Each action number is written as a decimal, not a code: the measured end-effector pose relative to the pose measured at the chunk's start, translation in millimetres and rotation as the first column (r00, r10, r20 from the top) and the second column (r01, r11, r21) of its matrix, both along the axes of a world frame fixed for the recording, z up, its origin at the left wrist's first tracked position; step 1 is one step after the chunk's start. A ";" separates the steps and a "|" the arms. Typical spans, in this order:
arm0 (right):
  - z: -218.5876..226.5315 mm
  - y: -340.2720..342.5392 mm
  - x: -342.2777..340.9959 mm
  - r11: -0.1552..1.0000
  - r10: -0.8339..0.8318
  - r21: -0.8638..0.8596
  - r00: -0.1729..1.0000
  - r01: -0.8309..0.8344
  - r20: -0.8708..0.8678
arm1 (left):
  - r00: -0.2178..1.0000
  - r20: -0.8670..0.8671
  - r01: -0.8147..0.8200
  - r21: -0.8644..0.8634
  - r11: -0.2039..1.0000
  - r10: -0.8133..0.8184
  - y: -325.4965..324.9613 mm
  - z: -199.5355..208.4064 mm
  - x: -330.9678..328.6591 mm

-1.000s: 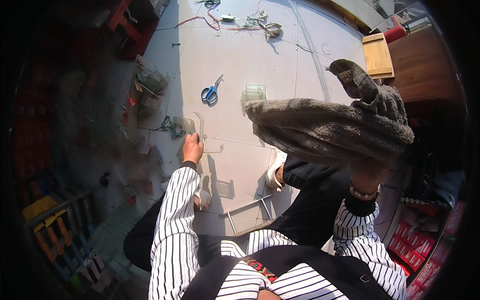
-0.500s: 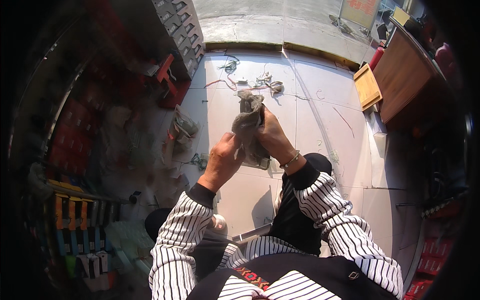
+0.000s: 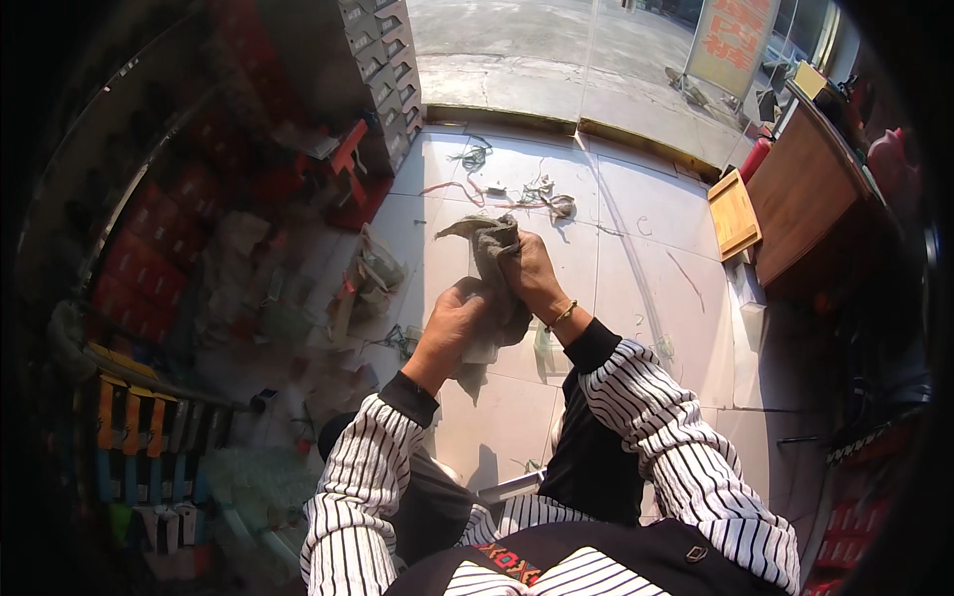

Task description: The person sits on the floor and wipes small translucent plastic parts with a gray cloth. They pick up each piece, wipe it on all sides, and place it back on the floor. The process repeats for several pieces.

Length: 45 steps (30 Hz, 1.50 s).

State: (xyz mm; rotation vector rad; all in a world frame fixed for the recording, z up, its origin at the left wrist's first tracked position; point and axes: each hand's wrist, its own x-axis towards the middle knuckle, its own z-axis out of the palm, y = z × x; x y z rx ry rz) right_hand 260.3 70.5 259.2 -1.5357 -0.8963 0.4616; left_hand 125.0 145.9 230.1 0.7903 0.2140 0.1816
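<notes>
A grey-brown rag (image 3: 489,244) is bunched between my two hands, held up above the tiled floor in front of me. My left hand (image 3: 457,323) closes around its lower part, with its knuckles toward me. Higher up and to the right, my right hand (image 3: 537,273) grips the same rag, the fingers partly hidden behind the folds. One loose end sticks out to the left at the top, and another flap hangs below my left hand.
Cords and scraps (image 3: 542,196) litter the tiles ahead. A wooden board (image 3: 733,216) leans against the brown desk (image 3: 810,189) at right. Stacked grey boxes (image 3: 383,70) stand far left, with red boxes (image 3: 144,273) nearer. A raised sill (image 3: 497,120) crosses the doorway.
Both hands still hold the rag but have shifted slightly downward in the view. The rag's top end now flares left, and a flap now hangs below my left hand.
</notes>
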 end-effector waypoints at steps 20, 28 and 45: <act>-16.3 37.7 -17.7 0.981 0.172 -0.158 0.887 -0.114 0.428 | 0.989 -0.131 -0.068 0.016 0.998 0.069 3.7 -8.0 -16.0; -34.7 42.0 -16.7 0.982 -0.181 0.074 0.784 0.171 0.594 | 0.984 -0.039 -0.169 0.086 0.982 0.173 -4.6 -1.8 -12.6; -11.2 41.5 -39.7 0.996 0.040 0.094 0.942 -0.010 -0.333 | 0.941 0.027 -0.323 0.367 0.872 0.338 -6.1 0.5 -13.3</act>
